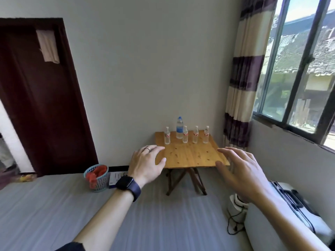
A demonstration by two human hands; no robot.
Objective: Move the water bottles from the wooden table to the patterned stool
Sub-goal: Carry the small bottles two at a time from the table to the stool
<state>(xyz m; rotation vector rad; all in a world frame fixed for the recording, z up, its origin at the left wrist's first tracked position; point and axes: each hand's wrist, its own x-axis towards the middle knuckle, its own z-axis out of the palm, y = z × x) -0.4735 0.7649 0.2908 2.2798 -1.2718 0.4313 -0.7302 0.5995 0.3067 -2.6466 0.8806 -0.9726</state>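
Wall – pale and plain, fills the upper centre of the frame.
Floor – grey, across the whole bottom of the frame.
Door – dark red-brown wood at upper left, with a pale cloth patch near its top.
Window – dark-framed at upper right; tiled roofs show outside.
Curtain – cream and purple bands, hanging between wall and window.
Suitcase – white with black trim, lying at lower right below the window.
Table – light wood top on crossed folding legs, at centre frame against the wall.
Left hand – reached forward at centre left, fingers spread wide, holding nothing. It overlaps the table's near left corner; whether it touches I cannot tell.
Right hand – reached forward at centre right, fingers spread wide, holding nothing. It overlaps the table's near right corner.
Basket – blue mesh with red contents, on the floor left of the table near the door.
Watch – dark band and dark face, on the left wrist.
Big bottle – clear with a blue cap and blue label, upright at the table's far edge.
Small bottles – four, clear with white caps and red-marked labels. They stand upright in a row along the far side of the table, one left of the big bottle and three to its right, the nearest just in front of it.
Ring – a thin band on a left-hand finger.
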